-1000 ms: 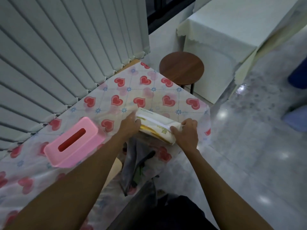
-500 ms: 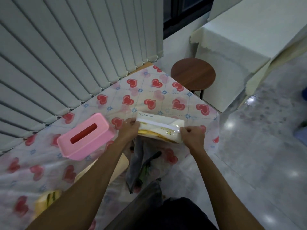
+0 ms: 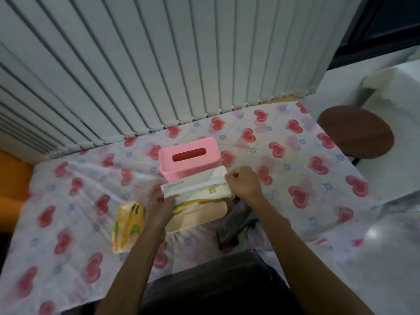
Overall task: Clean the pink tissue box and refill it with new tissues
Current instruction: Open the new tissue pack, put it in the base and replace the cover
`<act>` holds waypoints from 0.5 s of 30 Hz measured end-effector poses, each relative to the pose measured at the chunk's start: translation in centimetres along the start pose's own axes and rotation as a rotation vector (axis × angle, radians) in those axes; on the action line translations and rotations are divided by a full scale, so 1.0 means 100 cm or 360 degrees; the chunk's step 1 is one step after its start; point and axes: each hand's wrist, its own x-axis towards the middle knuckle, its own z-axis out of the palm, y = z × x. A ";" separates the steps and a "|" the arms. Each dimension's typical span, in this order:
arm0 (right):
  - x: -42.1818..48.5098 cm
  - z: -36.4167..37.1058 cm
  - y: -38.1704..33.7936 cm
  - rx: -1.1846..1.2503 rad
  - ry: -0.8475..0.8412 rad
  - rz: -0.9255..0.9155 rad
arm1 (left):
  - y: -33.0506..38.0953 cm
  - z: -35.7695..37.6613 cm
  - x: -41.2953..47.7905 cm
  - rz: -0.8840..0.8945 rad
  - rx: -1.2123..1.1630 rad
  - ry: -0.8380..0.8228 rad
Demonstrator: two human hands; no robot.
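The pink tissue box (image 3: 189, 158) stands on the heart-print tablecloth (image 3: 284, 169), its slot facing up. Just in front of it I hold a white and yellow tissue pack (image 3: 200, 189) above the table. My left hand (image 3: 161, 206) grips the pack's left end. My right hand (image 3: 244, 181) is closed on its right end at the white strip across the top. A beige wooden lid (image 3: 197, 218) lies flat under the pack.
A second wrapped tissue pack (image 3: 128, 226) lies left of my left forearm. A dark bag (image 3: 236, 220) hangs at the table's near edge. A round brown stool (image 3: 355, 131) stands at the right. Vertical blinds (image 3: 159, 64) run along the far side.
The view has swung left, so the pink box now sits centre, directly behind the pack. Both hands still hold the pack's ends. The second pack and beige lid have come into view.
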 end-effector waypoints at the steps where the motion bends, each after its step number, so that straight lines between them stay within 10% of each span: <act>1: 0.001 0.011 -0.003 -0.0018 -0.0055 -0.0006 | -0.007 -0.009 -0.001 -0.0036 -0.0030 0.0040; 15: -0.002 0.055 0.025 -0.0155 -0.0123 0.0011 | -0.036 -0.027 0.008 -0.0025 0.0124 0.0163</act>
